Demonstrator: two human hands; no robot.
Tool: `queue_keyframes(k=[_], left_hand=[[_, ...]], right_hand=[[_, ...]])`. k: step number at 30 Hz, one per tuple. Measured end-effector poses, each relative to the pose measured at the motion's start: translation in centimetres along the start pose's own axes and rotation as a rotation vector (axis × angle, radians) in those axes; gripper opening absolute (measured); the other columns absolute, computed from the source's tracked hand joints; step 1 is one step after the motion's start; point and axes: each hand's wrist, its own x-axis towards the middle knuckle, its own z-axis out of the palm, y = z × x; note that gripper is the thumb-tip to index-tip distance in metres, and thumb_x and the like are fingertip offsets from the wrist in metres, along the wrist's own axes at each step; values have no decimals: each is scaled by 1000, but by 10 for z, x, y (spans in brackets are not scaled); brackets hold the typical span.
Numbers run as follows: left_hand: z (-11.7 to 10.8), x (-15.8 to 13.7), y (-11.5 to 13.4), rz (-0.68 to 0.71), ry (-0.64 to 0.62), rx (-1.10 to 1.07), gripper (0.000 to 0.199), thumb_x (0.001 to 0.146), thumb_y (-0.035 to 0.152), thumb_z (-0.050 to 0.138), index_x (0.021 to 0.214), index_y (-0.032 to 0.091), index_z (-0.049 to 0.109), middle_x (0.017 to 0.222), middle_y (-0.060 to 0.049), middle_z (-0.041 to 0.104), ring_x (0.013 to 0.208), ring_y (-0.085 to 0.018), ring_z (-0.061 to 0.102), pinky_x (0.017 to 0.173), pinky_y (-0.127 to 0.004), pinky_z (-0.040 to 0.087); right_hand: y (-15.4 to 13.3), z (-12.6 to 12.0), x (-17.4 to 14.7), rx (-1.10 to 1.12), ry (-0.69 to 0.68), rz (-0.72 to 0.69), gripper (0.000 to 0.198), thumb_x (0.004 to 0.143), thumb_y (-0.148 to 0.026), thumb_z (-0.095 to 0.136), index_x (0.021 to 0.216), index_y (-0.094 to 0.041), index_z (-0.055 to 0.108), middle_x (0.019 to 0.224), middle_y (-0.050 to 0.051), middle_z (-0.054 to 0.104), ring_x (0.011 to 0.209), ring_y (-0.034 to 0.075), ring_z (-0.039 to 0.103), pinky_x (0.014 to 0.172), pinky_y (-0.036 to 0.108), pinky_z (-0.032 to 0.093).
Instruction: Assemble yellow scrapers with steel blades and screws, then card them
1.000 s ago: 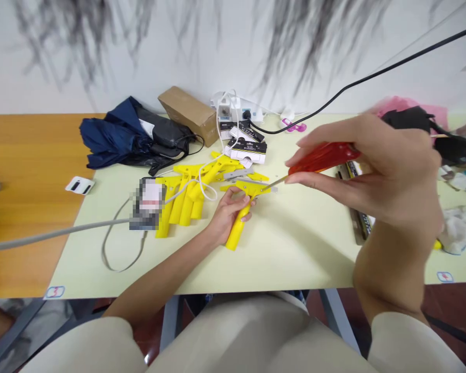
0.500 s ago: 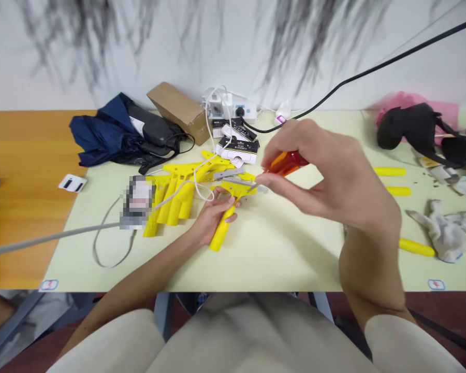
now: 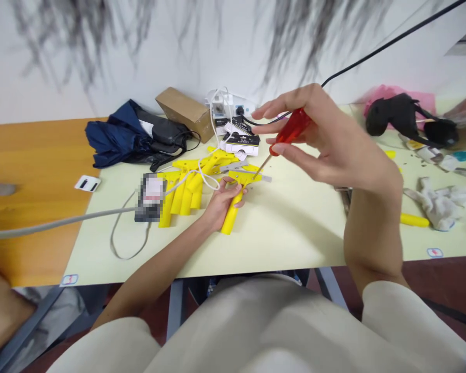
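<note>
My left hand [image 3: 222,201] is closed around the round handle of a yellow T-shaped plastic tool [image 3: 229,220], just above the table. A grey metal strip [image 3: 264,178] runs along its wide head. In my right hand [image 3: 326,140] is a screwdriver [image 3: 293,132] with a clear red handle, held between thumb and fingers, some of them lifted away. Its thin shaft slants down, and the tip meets the tool's head near a screw hole; whether a screw sits there is too small to tell. Several more yellow tools [image 3: 185,199] lie in a pile left of my left hand.
White cables and a pixelated device [image 3: 149,199] lie across the pile's left side. Behind are a navy umbrella [image 3: 118,132], a cardboard box [image 3: 186,114], small black-and-white boxes [image 3: 241,145] and a power strip [image 3: 246,106]. A white glove [image 3: 438,204] and yellow handle [image 3: 414,220] lie right.
My right hand has risen slightly and its fingers have spread, showing more of the red screwdriver handle. My left hand keeps its hold on the yellow tool. The whole view has shifted.
</note>
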Motion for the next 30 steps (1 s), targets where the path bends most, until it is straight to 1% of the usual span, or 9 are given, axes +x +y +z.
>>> queue_keyframes(k=[4, 5, 10, 12, 14, 16, 21, 26, 30], left_hand=[[0, -1, -1, 16, -48, 13, 62, 74, 16, 100, 109, 28, 50, 102, 0, 67, 91, -15, 71, 51, -17, 36], [0, -1, -2, 21, -53, 9, 62, 74, 15, 100, 109, 28, 50, 102, 0, 67, 91, -15, 71, 51, -16, 36], [0, 3, -3, 59, -39, -3, 59, 74, 13, 99, 107, 26, 52, 105, -2, 69, 90, -14, 72, 50, -15, 37], [1, 3, -3, 68, -48, 3, 57, 74, 13, 98, 108, 25, 54, 106, -2, 69, 90, -14, 71, 50, -15, 38], [1, 3, -4, 72, -65, 14, 57, 74, 13, 98, 108, 25, 55, 108, -3, 70, 90, -14, 71, 51, -16, 38], [1, 3, -5, 75, -77, 22, 57, 74, 14, 99, 108, 25, 55, 111, -4, 72, 90, -14, 72, 51, -16, 37], [1, 5, -4, 89, -51, 14, 61, 71, 14, 101, 108, 24, 54, 115, -5, 72, 88, -13, 72, 52, -16, 37], [2, 4, -5, 75, -77, 21, 60, 75, 16, 100, 109, 25, 52, 107, -2, 69, 88, -13, 71, 51, -17, 38], [-2, 4, -7, 46, -80, 6, 57, 80, 16, 98, 110, 25, 51, 111, -4, 70, 89, -13, 71, 51, -16, 39]], right_hand=[[-3, 1, -4, -165, 130, 29, 31, 102, -45, 86, 126, -32, 71, 102, 1, 80, 94, 27, 80, 96, 45, 70], [-3, 1, -4, -209, 137, 31, 32, 101, -47, 86, 124, -31, 71, 100, 2, 80, 93, 27, 79, 97, 46, 69], [-6, -5, -7, -103, -68, -51, 48, 104, -37, 79, 148, -26, 61, 147, 10, 74, 112, 26, 78, 103, 43, 67], [-5, -6, -7, -90, -87, -39, 48, 105, -39, 79, 148, -29, 62, 134, 7, 80, 109, 25, 80, 100, 41, 67], [-3, -4, -7, -164, -25, -28, 40, 102, -46, 84, 136, -30, 69, 109, 3, 83, 99, 27, 80, 97, 44, 67], [-2, -1, -7, -240, 42, -30, 34, 99, -52, 86, 121, -30, 72, 97, 3, 81, 93, 29, 78, 93, 47, 65], [-8, -2, -8, -164, -92, -73, 29, 106, -41, 75, 131, -28, 66, 129, 7, 79, 102, 26, 77, 92, 42, 63], [-2, 0, -7, -180, 0, -72, 26, 103, -42, 82, 122, -28, 69, 104, 5, 82, 93, 28, 79, 88, 43, 63], [3, 1, -4, -184, -18, -67, 30, 101, -34, 81, 126, -28, 67, 120, 9, 79, 99, 31, 77, 91, 47, 63]])
